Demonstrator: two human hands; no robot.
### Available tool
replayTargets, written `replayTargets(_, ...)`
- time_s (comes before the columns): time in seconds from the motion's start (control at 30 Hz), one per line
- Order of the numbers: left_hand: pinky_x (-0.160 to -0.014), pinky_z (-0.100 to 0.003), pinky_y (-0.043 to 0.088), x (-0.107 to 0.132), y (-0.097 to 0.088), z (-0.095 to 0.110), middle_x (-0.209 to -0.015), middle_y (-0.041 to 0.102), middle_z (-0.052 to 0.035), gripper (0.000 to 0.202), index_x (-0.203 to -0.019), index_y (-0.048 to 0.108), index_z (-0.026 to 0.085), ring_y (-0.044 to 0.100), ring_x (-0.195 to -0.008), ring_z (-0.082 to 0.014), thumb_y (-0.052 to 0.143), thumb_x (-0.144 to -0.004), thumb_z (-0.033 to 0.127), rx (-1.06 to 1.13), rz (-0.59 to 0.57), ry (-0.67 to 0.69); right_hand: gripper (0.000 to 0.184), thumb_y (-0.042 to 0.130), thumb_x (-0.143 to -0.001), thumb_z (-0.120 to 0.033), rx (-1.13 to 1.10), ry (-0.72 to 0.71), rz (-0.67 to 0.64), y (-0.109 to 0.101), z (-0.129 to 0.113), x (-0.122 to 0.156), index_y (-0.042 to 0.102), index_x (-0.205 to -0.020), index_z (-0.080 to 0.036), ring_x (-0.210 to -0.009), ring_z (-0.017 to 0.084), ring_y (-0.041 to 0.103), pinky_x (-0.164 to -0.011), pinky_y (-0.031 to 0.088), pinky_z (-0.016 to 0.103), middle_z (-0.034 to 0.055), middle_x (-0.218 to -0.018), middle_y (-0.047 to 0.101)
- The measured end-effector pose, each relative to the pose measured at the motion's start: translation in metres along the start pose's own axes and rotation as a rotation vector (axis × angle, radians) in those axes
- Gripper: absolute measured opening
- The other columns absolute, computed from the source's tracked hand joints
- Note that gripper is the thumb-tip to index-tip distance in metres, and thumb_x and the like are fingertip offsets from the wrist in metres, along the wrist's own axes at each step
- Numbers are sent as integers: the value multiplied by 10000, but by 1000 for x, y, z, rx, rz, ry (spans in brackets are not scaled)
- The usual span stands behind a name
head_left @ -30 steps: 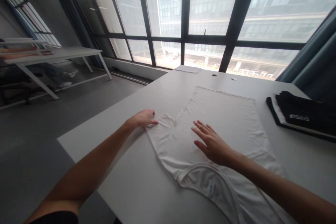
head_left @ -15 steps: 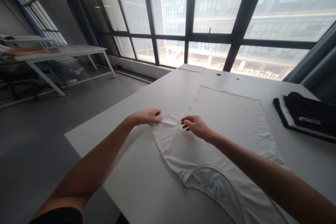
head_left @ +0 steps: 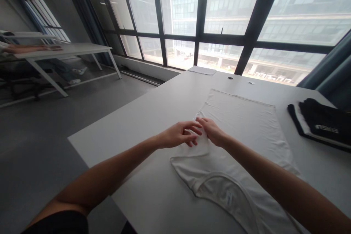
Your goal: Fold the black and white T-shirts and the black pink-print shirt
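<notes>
A white T-shirt (head_left: pixel 241 128) lies flat on a grey table (head_left: pixel 153 109), its collar toward me. My left hand (head_left: pixel 179 135) and my right hand (head_left: pixel 211 129) meet over the shirt's left sleeve, which is folded inward onto the body. Both hands have their fingers curled and pinched on the sleeve fabric. The sleeve's edge is partly hidden under my fingers.
A folded black garment (head_left: pixel 320 122) with white lettering lies at the table's right edge. A sheet of paper (head_left: pixel 201 70) rests at the far end by the windows. Another white table (head_left: pixel 63 53) stands at the left, with a person's arm on it.
My left hand has carried the sleeve rightward, folding it over the shirt. My right hand, flat on the shirt a second ago, went to the sleeve and pinches it.
</notes>
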State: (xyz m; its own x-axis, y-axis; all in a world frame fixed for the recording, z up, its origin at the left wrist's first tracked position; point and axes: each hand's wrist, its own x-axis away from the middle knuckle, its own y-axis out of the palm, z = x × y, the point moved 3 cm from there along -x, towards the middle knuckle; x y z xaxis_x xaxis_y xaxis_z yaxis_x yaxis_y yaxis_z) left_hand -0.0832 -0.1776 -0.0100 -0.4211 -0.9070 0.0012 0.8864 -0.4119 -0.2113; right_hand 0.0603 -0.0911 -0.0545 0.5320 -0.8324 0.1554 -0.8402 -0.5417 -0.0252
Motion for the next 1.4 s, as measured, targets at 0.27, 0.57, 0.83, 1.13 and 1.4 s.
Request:
replayTargets(0.27, -644, -254, 530, -13, -47, -24, -878, 730, -54, 172, -982, 688, 146, 679, -717, -155, 588, -855, 204, -479, 404, 45, 570, 579, -704, -84, 366, -150, 157, -9, 10, -5, 630, -1268, -151, -723, 148, 605, -711, 485, 261, 34, -883, 694)
replayTargets(0.57, -990, -355, 476, -16, -20, -40, -1149, 679, -75, 267, -1129, 690, 205, 615, -1087, -225, 513, -935, 151, -947, 342, 239, 567, 624, -781, -120, 665, -325, 174, -12, 11, -9, 551, -1343, -142, -939, 191, 649, -912, 467, 306, 75, -1048, 711)
replayTargets(0.83, -1059, -404, 423, -34, -35, -57, -1173, 649, -84, 288, -1198, 663, 193, 572, -1134, -235, 594, -918, 211, -886, 433, 282, 369, 547, -947, -238, 1276, -507, 300, -4, 0, 25, 569, -1309, -168, -1173, 314, 502, -966, 399, 437, 177, -1283, 594)
replayTargets(1.13, -1195, -400, 272, -33, -17, -63, -1467, 537, -86, 372, -1361, 599, 218, 412, -1418, -228, 523, -1002, 281, -917, -33, 343, 162, 642, -924, -316, 1427, -782, -297, 16, 0, 87, 670, -1004, -178, -1097, 265, 532, -976, 368, 414, 111, -1095, 645)
replayTargets(1.4, -1223, -448, 197, -30, -19, -62, -1565, 414, -66, 472, -1481, 478, 268, 281, -1494, -245, 507, -1014, 330, -941, -71, 251, 154, 532, -937, -123, 1641, -844, -281, 5, -2, 98, 681, -912, -157, -944, 261, 555, -950, 370, 443, 110, -950, 653)
